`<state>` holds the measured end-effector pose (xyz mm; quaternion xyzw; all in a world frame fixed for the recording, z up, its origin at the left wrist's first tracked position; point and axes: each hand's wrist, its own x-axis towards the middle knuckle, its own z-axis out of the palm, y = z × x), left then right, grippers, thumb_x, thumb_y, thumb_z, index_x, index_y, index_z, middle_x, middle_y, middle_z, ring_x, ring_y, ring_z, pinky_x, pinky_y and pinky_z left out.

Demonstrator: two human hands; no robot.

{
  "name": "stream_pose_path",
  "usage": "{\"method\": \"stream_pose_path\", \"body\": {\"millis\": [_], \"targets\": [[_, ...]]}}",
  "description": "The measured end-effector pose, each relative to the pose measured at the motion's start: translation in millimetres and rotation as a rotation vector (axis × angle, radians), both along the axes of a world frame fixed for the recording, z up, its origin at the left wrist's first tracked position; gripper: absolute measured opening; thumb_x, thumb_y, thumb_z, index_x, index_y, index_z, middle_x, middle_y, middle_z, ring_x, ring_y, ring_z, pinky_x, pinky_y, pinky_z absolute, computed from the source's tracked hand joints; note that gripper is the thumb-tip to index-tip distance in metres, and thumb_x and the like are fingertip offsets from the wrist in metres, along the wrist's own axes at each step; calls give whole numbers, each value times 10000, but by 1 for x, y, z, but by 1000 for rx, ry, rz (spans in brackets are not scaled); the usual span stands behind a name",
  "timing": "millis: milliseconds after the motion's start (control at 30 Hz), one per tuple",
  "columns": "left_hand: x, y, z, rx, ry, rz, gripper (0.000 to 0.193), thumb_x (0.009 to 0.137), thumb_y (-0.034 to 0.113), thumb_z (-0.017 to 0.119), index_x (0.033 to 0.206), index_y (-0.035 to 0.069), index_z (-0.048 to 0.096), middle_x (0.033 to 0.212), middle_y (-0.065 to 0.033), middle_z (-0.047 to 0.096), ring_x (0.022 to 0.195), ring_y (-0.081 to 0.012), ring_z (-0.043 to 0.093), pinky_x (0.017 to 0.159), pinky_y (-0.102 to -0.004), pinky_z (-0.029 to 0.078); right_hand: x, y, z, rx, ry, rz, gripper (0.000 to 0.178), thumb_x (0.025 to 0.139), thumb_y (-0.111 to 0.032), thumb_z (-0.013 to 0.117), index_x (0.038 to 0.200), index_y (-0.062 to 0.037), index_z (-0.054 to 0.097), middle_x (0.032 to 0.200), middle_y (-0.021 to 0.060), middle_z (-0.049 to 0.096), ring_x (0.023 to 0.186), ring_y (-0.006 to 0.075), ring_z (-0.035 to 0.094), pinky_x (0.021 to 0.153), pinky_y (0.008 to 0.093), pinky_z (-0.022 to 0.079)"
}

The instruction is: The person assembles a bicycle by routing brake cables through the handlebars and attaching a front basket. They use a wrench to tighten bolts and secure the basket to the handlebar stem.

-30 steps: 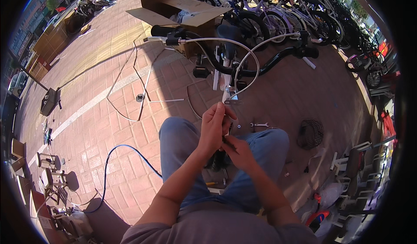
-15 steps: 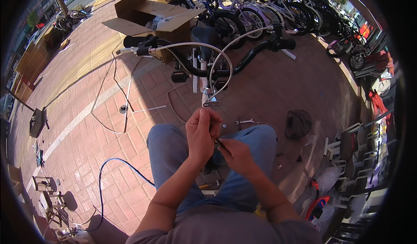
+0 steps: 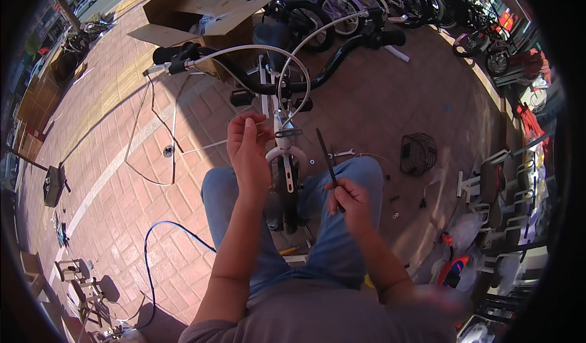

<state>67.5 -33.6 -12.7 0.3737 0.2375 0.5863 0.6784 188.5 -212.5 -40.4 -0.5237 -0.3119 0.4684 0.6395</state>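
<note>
A bicycle stands in front of me with its front wheel (image 3: 289, 190) between my knees. Its black handlebar (image 3: 332, 74) carries two pale cables (image 3: 303, 68) that loop down to the white head tube. Left of the head tube, my left hand (image 3: 247, 144) is raised with thumb and fingertips pinched together; what they hold is too small to tell. My right hand (image 3: 351, 201), over my right thigh, grips the lower part of a thin, dark stick-like piece (image 3: 325, 155), which points up and away from me. The two hands are apart.
An open cardboard box (image 3: 226, 34) stands behind the handlebar. On the paving lie a wrench (image 3: 343, 154), a black wire basket (image 3: 419, 154) and a blue hose (image 3: 148, 251). Parked bicycles (image 3: 378, 1) line the back; bike parts and frames (image 3: 482, 221) crowd the right.
My hands have moved apart, the left outward to the left and the right to the right. The dark stick now shows at length, and the front wheel has come into sight.
</note>
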Motion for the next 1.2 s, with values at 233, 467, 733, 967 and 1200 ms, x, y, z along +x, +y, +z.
{"method": "stream_pose_path", "body": {"millis": [233, 467, 733, 967, 1200], "targets": [[0, -5, 7, 48, 250, -281, 229, 994, 200, 453, 936, 27, 591, 919, -57, 655, 783, -91, 567, 739, -237, 459, 2, 4, 33, -15, -222, -80, 260, 927, -74, 499, 1156, 27, 570, 615, 0, 532, 528, 54, 454, 527, 197, 366], [11, -39, 3, -63, 15, -721, 348, 1011, 303, 399, 916, 16, 570, 865, -129, 656, 758, -167, 609, 739, -281, 477, -8, -5, 68, -7, -441, 109, 324, 835, -18, 579, 1153, 47, 588, 812, 117, 655, 675, 127, 602, 627, 241, 458], [22, -31, 24, -67, -60, -988, 496, 1005, 382, 378, 806, 4, 629, 782, -132, 671, 738, -179, 625, 746, -303, 482, 9, -3, 119, 432, -1719, 488, 362, 727, -45, 621, 1087, -6, 626, 1001, 131, 655, 924, 257, 625, 812, 366, 482], [37, -41, 23, -50, -81, -1057, 470, 993, 382, 417, 815, 6, 636, 746, -129, 671, 680, -170, 613, 701, -298, 484, 11, -3, 139, 470, -2236, 714, 296, 736, -154, 633, 1001, -23, 647, 858, 98, 626, 803, 211, 595, 684, 328, 454], [21, -21, 31, -183, -6, -783, 431, 988, 385, 431, 769, 54, 598, 659, -74, 638, 559, -102, 560, 513, -220, 410, 1, 21, 124, 445, -1609, 434, 338, 643, -89, 740, 946, 17, 632, 827, 117, 604, 730, 251, 585, 627, 340, 469]]}}
